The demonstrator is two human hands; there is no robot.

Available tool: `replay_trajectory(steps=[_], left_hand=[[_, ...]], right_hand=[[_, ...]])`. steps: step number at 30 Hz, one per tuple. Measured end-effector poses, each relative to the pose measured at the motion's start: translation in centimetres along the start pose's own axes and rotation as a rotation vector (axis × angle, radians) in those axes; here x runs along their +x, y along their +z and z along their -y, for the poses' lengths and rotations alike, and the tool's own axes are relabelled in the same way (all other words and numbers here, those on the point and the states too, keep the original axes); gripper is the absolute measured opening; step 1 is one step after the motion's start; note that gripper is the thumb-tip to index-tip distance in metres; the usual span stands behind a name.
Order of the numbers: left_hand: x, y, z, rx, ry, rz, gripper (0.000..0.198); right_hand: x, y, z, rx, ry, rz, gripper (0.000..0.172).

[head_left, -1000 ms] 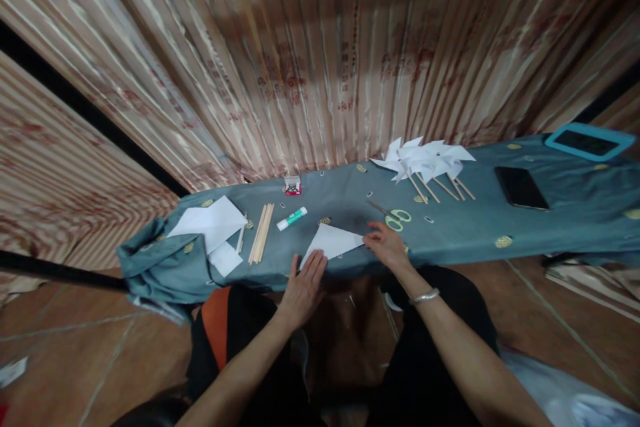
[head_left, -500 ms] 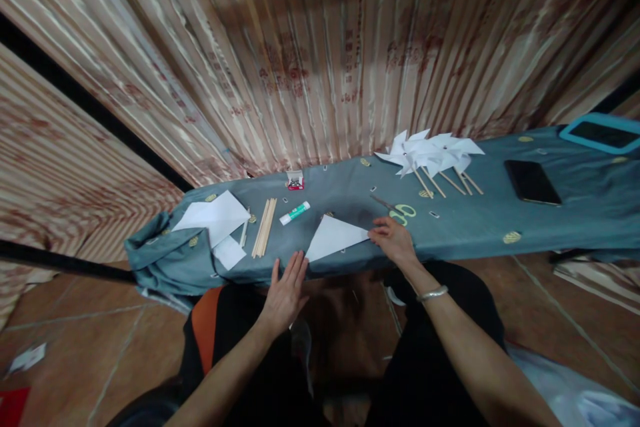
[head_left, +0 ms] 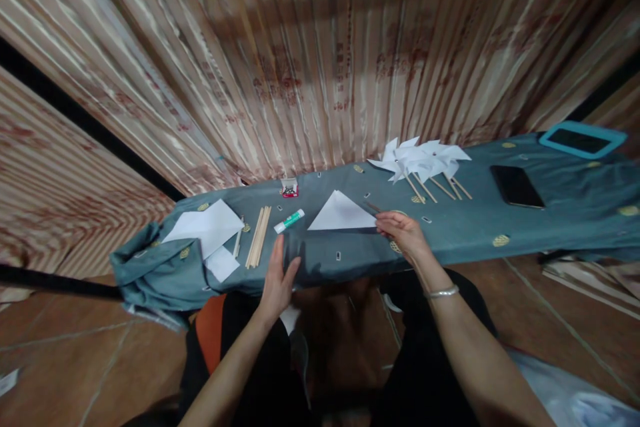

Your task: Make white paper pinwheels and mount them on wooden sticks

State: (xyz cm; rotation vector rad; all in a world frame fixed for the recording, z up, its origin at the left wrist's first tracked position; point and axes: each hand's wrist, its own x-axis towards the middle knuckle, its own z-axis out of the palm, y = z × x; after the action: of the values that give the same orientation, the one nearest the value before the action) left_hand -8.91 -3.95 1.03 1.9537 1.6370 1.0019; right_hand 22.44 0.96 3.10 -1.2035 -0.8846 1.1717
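My right hand (head_left: 406, 236) pinches the right corner of a white folded paper triangle (head_left: 341, 213) and holds it lifted and tilted above the blue-grey cloth (head_left: 470, 230) on the table. Scissors with pale green handles lie partly hidden under that hand. My left hand (head_left: 278, 279) hovers at the table's near edge with its fingers stretched out and holds nothing. A glue stick (head_left: 289, 220) and a bundle of wooden sticks (head_left: 259, 236) lie just beyond the left hand.
White paper sheets (head_left: 209, 230) lie at the left end. Several finished paper pinwheels (head_left: 421, 161) on sticks rest at the back. A black phone (head_left: 517, 186), a blue-framed tablet (head_left: 581, 139) and a small red box (head_left: 289, 187) are also there. Striped curtains hang behind.
My right hand has lifted the paper triangle off the cloth and swung it away from me. My left hand has let go of the paper and pulled back, turning edge-on.
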Motion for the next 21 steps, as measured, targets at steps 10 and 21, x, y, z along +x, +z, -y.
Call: replay_trajectory(steps=[10,21], left_hand=[[6.9,0.9,-5.6,-0.856,-0.640,0.200,0.046],[5.3,1.9,-6.3,-1.039,-0.735,0.444,0.028]], right_hand=[[-0.8,-0.4,1.2,0.105,0.036,0.045,0.034],[-0.9,-1.2,1.6,0.101,0.045,0.015,0.036]])
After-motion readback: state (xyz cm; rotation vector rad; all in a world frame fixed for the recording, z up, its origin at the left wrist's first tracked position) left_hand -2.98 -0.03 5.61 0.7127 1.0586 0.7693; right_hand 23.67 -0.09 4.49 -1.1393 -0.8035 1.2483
